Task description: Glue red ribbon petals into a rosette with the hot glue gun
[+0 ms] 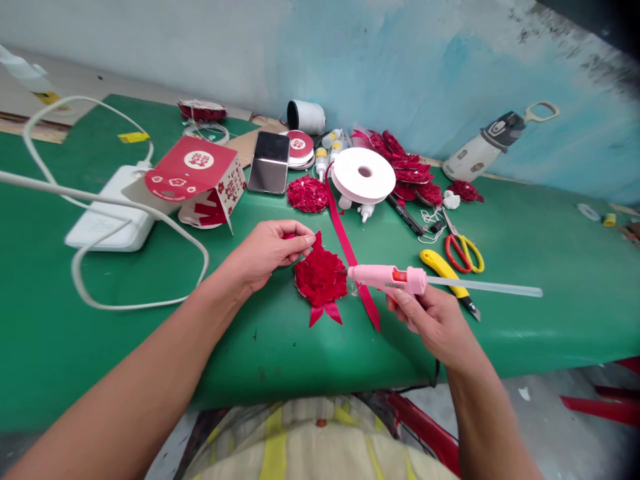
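Observation:
A red fabric rosette (321, 277) lies on the green table, two pointed ribbon tails at its lower edge. My left hand (275, 248) pinches a piece of red ribbon (319, 241) at the rosette's top edge. In my right hand (430, 323) is a pink glue gun (383, 277), gripped by its handle. Its nozzle points left at the rosette's right side; whether it touches the petals I cannot tell. A clear glue stick (493, 287) sticks out of the gun's back. Behind the nozzle, a red ribbon strip (345, 243) runs down from the white spool (364, 175).
A yellow utility knife (445, 272) and scissors (463, 250) lie right of the gun. More red rosettes (405, 167), a phone (269, 162) and small bottles stand behind. Left are a red box (200, 177) and a white power strip (113, 213) with a looped cable. A drinking bottle (480, 150) leans on the wall.

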A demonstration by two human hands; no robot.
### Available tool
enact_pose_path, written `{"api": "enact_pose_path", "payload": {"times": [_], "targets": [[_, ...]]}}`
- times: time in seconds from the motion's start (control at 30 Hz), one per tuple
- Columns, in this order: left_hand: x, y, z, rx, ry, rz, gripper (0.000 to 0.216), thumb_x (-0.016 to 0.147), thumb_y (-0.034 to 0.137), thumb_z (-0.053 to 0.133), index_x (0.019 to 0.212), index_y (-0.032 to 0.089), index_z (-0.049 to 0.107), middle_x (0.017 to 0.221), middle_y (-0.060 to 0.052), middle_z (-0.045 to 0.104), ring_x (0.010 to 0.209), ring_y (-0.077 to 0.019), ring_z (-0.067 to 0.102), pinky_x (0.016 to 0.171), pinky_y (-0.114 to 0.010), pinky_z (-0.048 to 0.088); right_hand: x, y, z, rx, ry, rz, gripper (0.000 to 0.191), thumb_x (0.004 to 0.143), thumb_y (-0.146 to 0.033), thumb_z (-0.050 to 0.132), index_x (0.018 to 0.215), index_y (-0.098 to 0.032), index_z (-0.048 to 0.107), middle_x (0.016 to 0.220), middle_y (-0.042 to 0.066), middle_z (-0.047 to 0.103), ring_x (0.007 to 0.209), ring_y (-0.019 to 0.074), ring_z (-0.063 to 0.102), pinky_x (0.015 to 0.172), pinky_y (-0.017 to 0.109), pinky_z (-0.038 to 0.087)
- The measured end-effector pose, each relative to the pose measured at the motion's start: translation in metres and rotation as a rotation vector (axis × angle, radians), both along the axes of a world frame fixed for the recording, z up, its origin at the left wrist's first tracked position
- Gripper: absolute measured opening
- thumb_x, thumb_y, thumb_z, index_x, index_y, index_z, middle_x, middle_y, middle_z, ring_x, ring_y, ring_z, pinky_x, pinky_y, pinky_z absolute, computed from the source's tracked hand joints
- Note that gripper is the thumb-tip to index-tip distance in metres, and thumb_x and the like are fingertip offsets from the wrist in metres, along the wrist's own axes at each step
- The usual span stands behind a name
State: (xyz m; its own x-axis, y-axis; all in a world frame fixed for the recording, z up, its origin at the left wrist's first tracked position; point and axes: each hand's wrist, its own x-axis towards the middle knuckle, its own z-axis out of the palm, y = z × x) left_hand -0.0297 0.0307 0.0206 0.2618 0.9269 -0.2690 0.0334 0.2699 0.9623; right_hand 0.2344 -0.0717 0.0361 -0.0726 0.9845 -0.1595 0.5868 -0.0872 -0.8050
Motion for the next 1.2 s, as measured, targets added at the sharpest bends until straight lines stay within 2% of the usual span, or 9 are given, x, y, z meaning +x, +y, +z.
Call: {"api": "enact_pose_path", "payload": {"times": [0.23, 0.63, 0.9, 1.2], "targets": [[0.0013, -0.0004, 0.0009, -0.007, 0.001, 0.008, 0.023, 0.068, 0.035, 0.075, 0.074, 0.014, 0.067, 0.061, -0.001, 0.058, 0.049, -0.0059, 0.039, 0.044, -0.020, 0.024, -0.0017, 0.0014, 0.0017, 0.002, 0.002, -0.004, 0.039, 0.092, -0.049, 0.048, 0.075, -0.016, 0.058, 0.060, -0.002, 0.044, 0.051, 0.0100, 0.036, 0.047, 0.024, 0.030], [0.0001, 0.0005, -0.0026, -0.029, 0.009, -0.001, 0.023, 0.070, 0.035, 0.075, 0.076, 0.014, 0.068, 0.063, -0.001, 0.058, 0.051, -0.0055, 0.040, 0.044, -0.018, 0.026, -0.0021, 0.0025, 0.0023, 0.033, -0.043, 0.048, 0.038, 0.093, -0.047, 0.048, 0.074, -0.016, 0.057, 0.060, -0.002, 0.042, 0.053, 0.0103, 0.038, 0.049, 0.025, 0.027], [0.0005, 0.0010, -0.0038, -0.034, 0.017, -0.009, 0.022, 0.071, 0.033, 0.074, 0.078, 0.014, 0.068, 0.063, -0.001, 0.058, 0.052, -0.0048, 0.040, 0.045, -0.016, 0.027, 0.0014, 0.0003, -0.0014, 0.067, -0.081, 0.026, 0.039, 0.092, -0.048, 0.050, 0.071, -0.015, 0.056, 0.059, -0.002, 0.043, 0.052, 0.0103, 0.037, 0.048, 0.026, 0.024], [0.0014, 0.0007, -0.0034, -0.032, 0.018, -0.005, 0.023, 0.071, 0.034, 0.075, 0.078, 0.013, 0.067, 0.063, -0.001, 0.057, 0.052, -0.0050, 0.040, 0.045, -0.017, 0.027, 0.0022, -0.0044, -0.0008, 0.075, -0.092, 0.044, 0.039, 0.092, -0.046, 0.050, 0.068, -0.016, 0.054, 0.059, -0.002, 0.041, 0.053, 0.0103, 0.036, 0.049, 0.026, 0.025]]}}
